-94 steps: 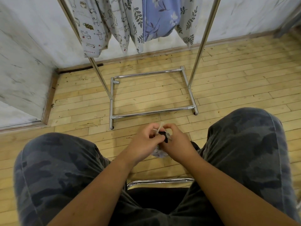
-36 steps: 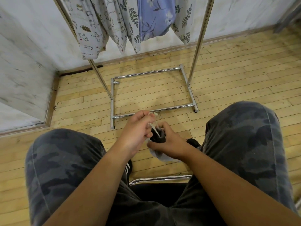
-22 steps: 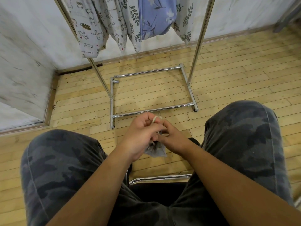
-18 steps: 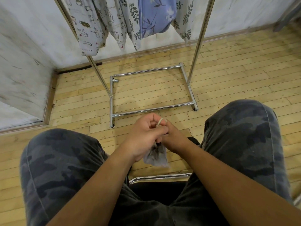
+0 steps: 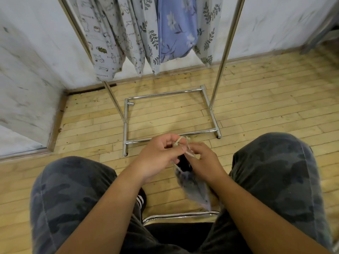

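Note:
I sit with both hands together between my knees, above the wooden floor. A small grey drawstring pouch (image 5: 194, 186) hangs below them, its dark mouth facing up. My left hand (image 5: 157, 156) pinches the pale drawstring cord (image 5: 180, 143), which loops over its fingertips. My right hand (image 5: 203, 162) grips the pouch at its mouth, with the cord running past its fingers. What lies inside the pouch is hidden.
A chrome clothes rack (image 5: 172, 116) stands just ahead, its base frame on the floor. Printed and blue garments (image 5: 146, 33) hang from it. White walls close the left and back. My knees in camouflage shorts (image 5: 275, 180) flank the hands. A chrome chair rim (image 5: 179, 216) sits below.
The pouch has dropped lower and swung right beneath my right hand. My left hand has drawn the cord upward, and the pouch's dark mouth shows again.

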Motion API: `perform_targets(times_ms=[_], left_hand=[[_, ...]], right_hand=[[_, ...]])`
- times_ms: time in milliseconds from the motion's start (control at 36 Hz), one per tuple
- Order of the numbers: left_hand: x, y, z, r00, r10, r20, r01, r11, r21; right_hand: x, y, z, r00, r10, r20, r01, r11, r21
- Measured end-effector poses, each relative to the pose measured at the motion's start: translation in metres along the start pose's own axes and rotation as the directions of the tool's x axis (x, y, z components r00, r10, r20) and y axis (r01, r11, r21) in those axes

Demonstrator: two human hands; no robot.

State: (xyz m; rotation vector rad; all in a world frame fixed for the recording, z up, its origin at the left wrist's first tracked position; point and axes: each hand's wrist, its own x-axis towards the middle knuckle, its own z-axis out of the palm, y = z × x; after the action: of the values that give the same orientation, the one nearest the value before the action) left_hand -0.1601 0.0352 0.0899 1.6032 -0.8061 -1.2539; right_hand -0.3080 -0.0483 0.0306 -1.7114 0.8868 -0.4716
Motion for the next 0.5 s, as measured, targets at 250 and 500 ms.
perform_targets(times_ms=[250, 500], left_hand=[[0.006, 0.046, -0.013, 0.999, 0.038, -0.003, -0.038, 0.996, 0.081], [0.025, 0.140, -0.035, 0.974, 0.212, -0.074, -0.172, 0.916, 0.362]], right_hand=[[0.029, -0.031, -0.018, 0.988, -0.154, -0.026, 0.153, 0.988, -0.019], [0.072, -0.126, -0.049, 0.986, -0.161, -0.031, 0.164, 0.975, 0.147]])
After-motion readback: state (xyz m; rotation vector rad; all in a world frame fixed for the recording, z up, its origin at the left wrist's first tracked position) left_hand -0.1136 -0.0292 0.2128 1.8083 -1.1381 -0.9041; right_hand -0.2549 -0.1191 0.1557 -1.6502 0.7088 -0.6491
